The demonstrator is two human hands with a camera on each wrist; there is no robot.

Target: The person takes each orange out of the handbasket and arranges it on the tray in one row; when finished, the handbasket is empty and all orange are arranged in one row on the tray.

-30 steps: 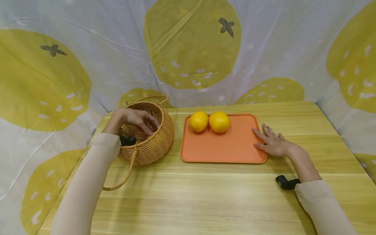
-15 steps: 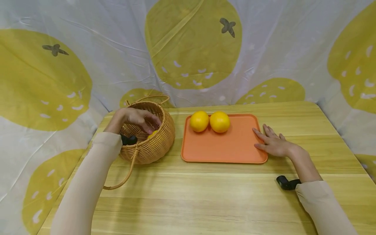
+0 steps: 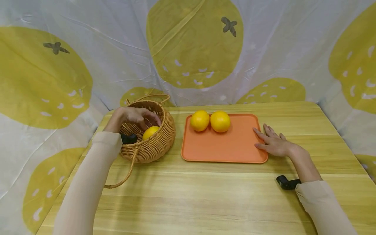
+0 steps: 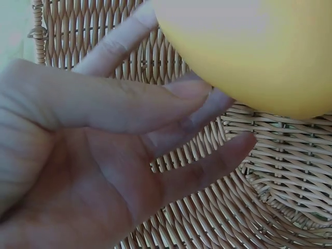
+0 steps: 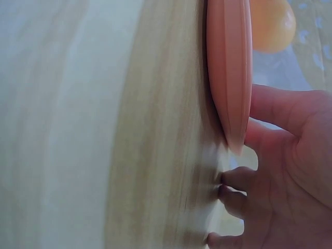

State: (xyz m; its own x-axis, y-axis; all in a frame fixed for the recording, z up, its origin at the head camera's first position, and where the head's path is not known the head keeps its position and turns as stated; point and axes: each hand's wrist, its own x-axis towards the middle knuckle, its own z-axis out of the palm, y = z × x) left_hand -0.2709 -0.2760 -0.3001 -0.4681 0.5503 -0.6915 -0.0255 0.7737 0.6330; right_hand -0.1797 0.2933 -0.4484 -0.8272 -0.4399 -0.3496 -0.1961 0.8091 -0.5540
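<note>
We see the left hand (image 3: 131, 116) reaching into the wicker basket (image 3: 158, 143), its fingers (image 4: 207, 168) loosely spread and only slightly bent. A yellow-orange fruit (image 3: 150, 132) lies inside the basket just under and beyond the fingertips; in the left wrist view the fruit (image 4: 249, 52) rests against two of them, but we cannot tell whether they grip it. The right hand (image 3: 273, 143) lies flat on the wooden table (image 3: 205, 195), fingers straight, holding nothing, thumb touching the edge of the orange tray (image 3: 223, 147). Two more fruits (image 3: 210, 121) sit at the tray's far side, well apart from those fingers. The basket's wall hides the fruit's lower half. No writing shows anywhere.
</note>
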